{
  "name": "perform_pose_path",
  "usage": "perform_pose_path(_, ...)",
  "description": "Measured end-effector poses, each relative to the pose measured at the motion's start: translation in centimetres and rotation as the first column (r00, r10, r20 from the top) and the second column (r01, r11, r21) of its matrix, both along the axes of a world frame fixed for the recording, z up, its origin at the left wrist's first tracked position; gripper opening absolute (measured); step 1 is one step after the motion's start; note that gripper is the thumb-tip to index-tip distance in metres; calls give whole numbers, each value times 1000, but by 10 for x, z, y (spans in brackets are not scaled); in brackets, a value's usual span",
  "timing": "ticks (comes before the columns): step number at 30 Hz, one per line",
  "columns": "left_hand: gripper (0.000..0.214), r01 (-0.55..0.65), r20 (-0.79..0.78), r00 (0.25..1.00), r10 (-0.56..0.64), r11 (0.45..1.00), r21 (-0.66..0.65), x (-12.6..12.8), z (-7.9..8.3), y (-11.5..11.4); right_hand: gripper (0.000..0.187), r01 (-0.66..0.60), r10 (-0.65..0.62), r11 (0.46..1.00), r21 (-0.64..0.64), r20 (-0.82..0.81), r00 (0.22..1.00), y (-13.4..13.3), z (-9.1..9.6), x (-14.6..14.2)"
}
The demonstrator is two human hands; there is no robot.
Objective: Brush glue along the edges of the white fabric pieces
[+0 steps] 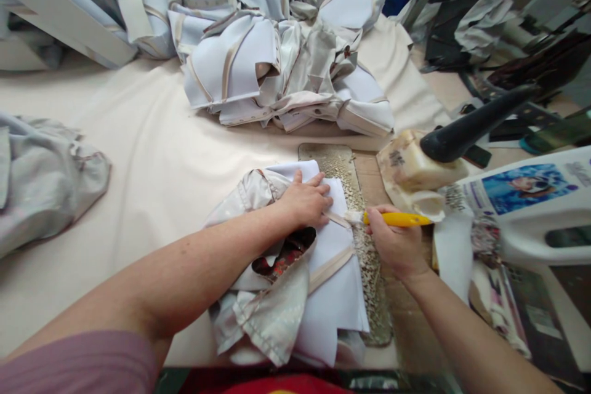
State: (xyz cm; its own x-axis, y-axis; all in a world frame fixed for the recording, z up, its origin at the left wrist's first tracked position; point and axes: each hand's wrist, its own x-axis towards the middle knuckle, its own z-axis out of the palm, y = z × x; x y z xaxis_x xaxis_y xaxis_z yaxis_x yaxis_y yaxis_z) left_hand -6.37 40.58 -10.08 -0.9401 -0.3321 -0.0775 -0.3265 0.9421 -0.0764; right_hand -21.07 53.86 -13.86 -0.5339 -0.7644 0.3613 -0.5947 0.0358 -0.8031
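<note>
My left hand (305, 200) lies flat, fingers spread, pressing down a folded pale-blue and white fabric piece (332, 295) with a beige strap. My right hand (392, 241) is closed around a yellow-handled tool (399, 219) whose tip meets the strap at the fabric's right edge. Under that edge lies a long speckled metal plate (344, 166). A dark red patterned patch (286, 253) shows under my left wrist.
A large heap of similar pale fabric pieces (277, 55) is stacked at the back of the cream-covered table (152, 154). A grey garment (41, 178) lies at the left. An iron with a black handle (466, 126) rests on a worn pad at the right, beside printed paper (526, 188).
</note>
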Motion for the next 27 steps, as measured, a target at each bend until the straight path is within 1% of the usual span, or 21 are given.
perform_pose_path(3, 41, 1, -15, 1000, -2, 1000, -10, 0, -3, -1, 27, -35, 35, 999, -5, -32, 999, 4, 1, 4)
perform_pose_path(7, 40, 3, -17, 1000, -3, 1000, -21, 0, -4, -1, 27, 18, -18, 1000, 5, -33, 999, 6, 2, 8)
perform_pose_path(8, 40, 3, -16, 1000, -4, 1000, -22, -1, -3, -1, 27, 16, -15, 1000, 19, -23, 1000, 8, 2, 9)
perform_pose_path(10, 39, -3, -13, 1000, 2, 1000, -19, -1, -3, 0, 29, -26, 25, 996, 80, 6, 1000, 16, -1, 13)
perform_pose_path(13, 39, -6, -8, 1000, 6, 1000, -7, 0, -2, 1, 29, -77, 67, 982, 175, 64, 996, 36, -4, 17)
perform_pose_path(16, 38, 1, -17, 1000, -1, 1000, -6, 0, -2, 2, 27, -106, 76, 966, 234, 132, 988, 49, -1, 18)
perform_pose_path(18, 39, 4, -22, 1000, -5, 1000, -11, 0, -1, 2, 25, -71, 38, 974, 217, 154, 987, 45, 4, 16)
perform_pose_path(21, 41, -6, -9, 1000, 6, 1000, -3, -1, -1, 3, 26, 5, -22, 993, 119, 139, 990, 30, 9, 14)
perform_pose_path(22, 42, -11, -4, 1000, 11, 1000, 0, -1, -1, 3, 26, 3, -17, 994, 107, 130, 991, 28, 8, 15)
perform_pose_path(24, 41, -19, 0, 1000, 19, 1000, 1, -1, -2, 3, 29, -35, 17, 989, 143, 125, 992, 32, 2, 19)
perform_pose_path(27, 40, -15, 8, 1000, 15, 1000, 4, -2, -1, 2, 30, -85, 51, 970, 229, 150, 987, 57, -8, 27)
